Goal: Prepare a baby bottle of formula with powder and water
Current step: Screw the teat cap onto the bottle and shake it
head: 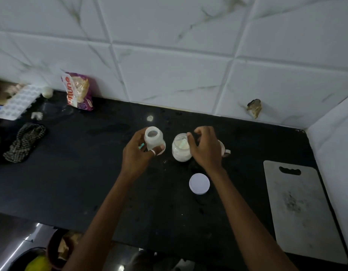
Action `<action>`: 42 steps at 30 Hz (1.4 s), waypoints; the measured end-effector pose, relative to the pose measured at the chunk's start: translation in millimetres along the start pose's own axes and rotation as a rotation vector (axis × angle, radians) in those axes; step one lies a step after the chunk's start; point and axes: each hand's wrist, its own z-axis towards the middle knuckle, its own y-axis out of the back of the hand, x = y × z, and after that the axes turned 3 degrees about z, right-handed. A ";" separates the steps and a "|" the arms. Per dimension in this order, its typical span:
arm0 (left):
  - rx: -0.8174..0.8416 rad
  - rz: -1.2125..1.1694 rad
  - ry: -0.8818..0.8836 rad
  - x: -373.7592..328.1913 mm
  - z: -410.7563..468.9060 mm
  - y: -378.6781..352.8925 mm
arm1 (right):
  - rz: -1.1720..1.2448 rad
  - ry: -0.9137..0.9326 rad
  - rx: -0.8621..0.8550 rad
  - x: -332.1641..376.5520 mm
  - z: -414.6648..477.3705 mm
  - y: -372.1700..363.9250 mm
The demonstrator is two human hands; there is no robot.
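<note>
My left hand [139,153] has its fingers [161,147] wrapped around the baby bottle [154,140], thumb across its front, holding it upright on the black surface [91,182] with its open mouth facing up. There is a pale ring on one finger of that hand, and something small and teal shows between my fingers and the bottle; I cannot tell what it is. My right hand [205,148] hovers over the open powder jar [181,148], which stands just beside the bottle on its right; the fingers [189,139] are curled and pinched together at the jar's rim, though whether they grip anything I cannot tell. A pale scoop-like shape lies inside the jar on the white powder. Behind my right hand a steel cup [226,150] is partly hidden. Nearer to me, apart from the jar, its round white lid [199,183] lies flat. Off to the right a grey cutting board [300,210] lies along the edge. Far left are a checked cloth [24,141], a white ice tray [17,102] and a purple snack packet [79,90] leaning on the tiled wall [179,55].
</note>
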 end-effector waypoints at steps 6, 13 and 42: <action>-0.051 0.022 0.035 19.2 7.1 52.2 | 0.041 0.104 0.167 43.1 -7.4 -55.1; -0.050 0.030 0.075 64.0 40.9 95.4 | -0.082 -0.034 0.413 69.6 -0.1 -124.4; 0.082 0.005 -0.030 54.2 90.3 102.4 | -0.081 0.041 0.406 169.7 87.2 -58.5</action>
